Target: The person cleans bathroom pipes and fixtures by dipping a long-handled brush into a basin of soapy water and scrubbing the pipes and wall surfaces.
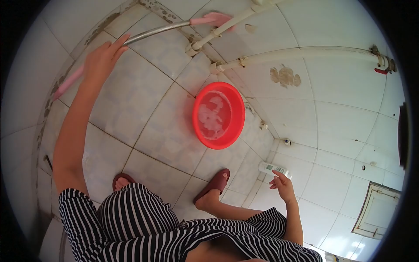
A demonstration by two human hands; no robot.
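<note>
My left hand (102, 61) is wrapped round a long pole (157, 32) with a silver metal shaft and a pink grip. At its far end a flat pink head (217, 19) rests by the wall behind a pipe; whether it has bristles I cannot tell. My right hand (283, 187) is beside a white bottle (273, 168) with green print, which stands near the wall. The index finger is stretched out and the others are partly curled, with nothing visible in them. A red basin (241, 115) with foamy water sits on the floor between the two hands.
White pipes (305, 53) run along the tiled wall, one ending in a red-handled valve (384, 70). A small hatch (376, 210) is set in the wall at right. My feet in dark red slippers (214, 185) stand on the tiled floor (161, 126).
</note>
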